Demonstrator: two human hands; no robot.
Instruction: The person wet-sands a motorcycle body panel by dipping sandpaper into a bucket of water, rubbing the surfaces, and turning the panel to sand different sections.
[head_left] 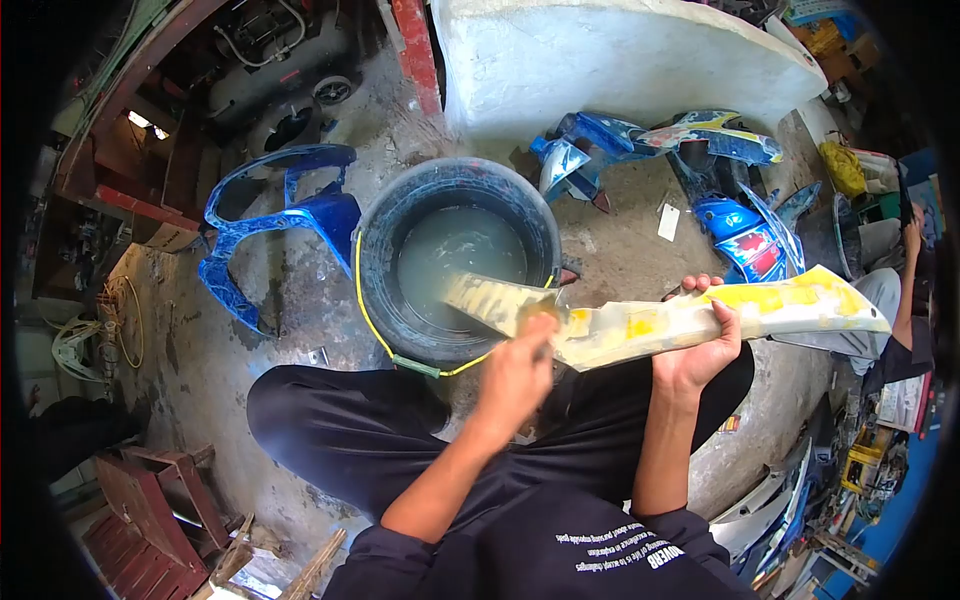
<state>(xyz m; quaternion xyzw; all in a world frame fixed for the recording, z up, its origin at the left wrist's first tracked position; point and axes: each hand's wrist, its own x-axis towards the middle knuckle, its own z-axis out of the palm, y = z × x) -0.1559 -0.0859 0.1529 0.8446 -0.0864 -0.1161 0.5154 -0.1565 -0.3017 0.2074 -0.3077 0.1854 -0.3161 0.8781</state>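
Observation:
A long, narrow body panel (690, 322), cream-white with yellow patches, lies slantwise over my lap. Its left end reaches over a black bucket (375, 215) of cloudy water (462, 240). My right hand (705, 345) grips the panel near its middle, thumb on the near side and fingertips showing over the far edge. Against the panel's left part, my left hand (520, 370) presses with bent, closed fingers. Something small and brownish shows at those fingertips, too blurred to name. The bucket's yellow handle with a green grip (415, 367) hangs down on the near side.
Blue fairing parts lie on the concrete floor: a frame-like piece (335, 215) left of the bucket, others (745, 235) to the right. A white curved wall (620, 60) stands behind. Another person's arm (905, 285) shows at far right. A wooden stool (150, 510) is lower left.

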